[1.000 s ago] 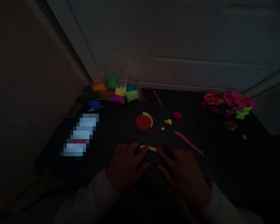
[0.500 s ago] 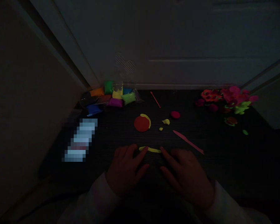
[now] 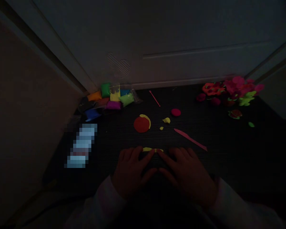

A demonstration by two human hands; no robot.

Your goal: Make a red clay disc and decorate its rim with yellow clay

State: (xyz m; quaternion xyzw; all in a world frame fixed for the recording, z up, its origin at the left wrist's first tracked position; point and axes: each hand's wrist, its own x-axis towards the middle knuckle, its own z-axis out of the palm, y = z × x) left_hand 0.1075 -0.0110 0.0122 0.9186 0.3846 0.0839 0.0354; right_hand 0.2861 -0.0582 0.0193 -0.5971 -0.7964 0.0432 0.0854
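Observation:
A thin roll of yellow clay [image 3: 147, 149] lies on the dark table in front of me. My left hand [image 3: 131, 170] rests its index fingertip on the roll near the middle, fingers apart. Just beside it, the index fingertip of my right hand [image 3: 189, 175] touches the roll too, and its other fingers are spread. Beyond the roll sits a flat red clay disc [image 3: 141, 124] with a curved yellow strip [image 3: 147, 119] along its upper right edge. Two small yellow clay bits [image 3: 166, 120] lie right of the disc.
A pink modelling knife [image 3: 190, 139] and a thin pink stick [image 3: 154, 98] lie on the table. Bagged coloured clay [image 3: 113, 105] is at the back left, above a blurred bright phone-like panel [image 3: 82, 146]. Pink clay pieces [image 3: 238, 86] and a magenta ball [image 3: 175, 112] sit rightward.
My right index finger has moved left along the yellow roll, and my left index finger slightly right, so the fingertips now nearly meet. The view has tilted a little.

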